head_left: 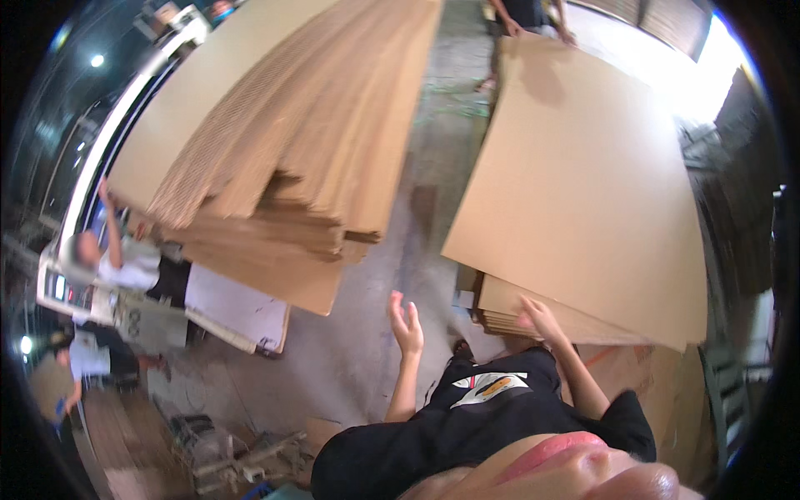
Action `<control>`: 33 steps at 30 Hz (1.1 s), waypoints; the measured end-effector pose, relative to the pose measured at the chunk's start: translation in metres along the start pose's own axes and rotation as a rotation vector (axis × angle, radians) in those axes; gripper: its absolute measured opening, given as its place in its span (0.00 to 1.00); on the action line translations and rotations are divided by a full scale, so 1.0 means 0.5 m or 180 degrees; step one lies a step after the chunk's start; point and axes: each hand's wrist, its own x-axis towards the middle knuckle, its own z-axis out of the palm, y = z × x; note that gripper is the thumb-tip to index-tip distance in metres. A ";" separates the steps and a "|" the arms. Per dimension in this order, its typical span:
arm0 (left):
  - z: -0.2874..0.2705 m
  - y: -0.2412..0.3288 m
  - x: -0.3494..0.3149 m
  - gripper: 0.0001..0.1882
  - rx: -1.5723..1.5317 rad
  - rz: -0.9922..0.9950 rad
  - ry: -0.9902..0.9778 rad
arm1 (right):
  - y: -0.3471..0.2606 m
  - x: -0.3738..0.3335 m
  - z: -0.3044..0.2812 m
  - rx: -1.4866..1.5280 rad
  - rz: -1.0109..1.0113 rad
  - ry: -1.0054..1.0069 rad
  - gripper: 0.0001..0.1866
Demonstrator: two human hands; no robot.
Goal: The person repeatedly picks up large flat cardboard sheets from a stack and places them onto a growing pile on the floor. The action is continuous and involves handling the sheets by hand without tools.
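Observation:
My left hand (406,327) is raised over the floor between two piles, its fingers apart and nothing in it. My right hand (542,320) is over the near left corner of a stack of cardboard sheets (500,293); its fingers look apart, though slightly blurred, and no grip on a sheet shows. On that stack, turned at an angle, lies a large brown cardboard sheet (583,192). At its far end, another person's hands (542,35) are on the edge.
A tall, uneven pile of cardboard sheets (292,150) rises at the left. Beside it, a person in a white top (129,265) reaches up next to a machine (150,321). Another person (79,367) is at the lower left. Grey concrete floor (358,358) runs between the piles.

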 end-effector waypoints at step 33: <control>0.515 -0.289 -0.113 0.41 0.0573 -0.1556 -0.1519 | 0.455 -0.247 -0.391 0.1203 0.1651 0.1795 0.27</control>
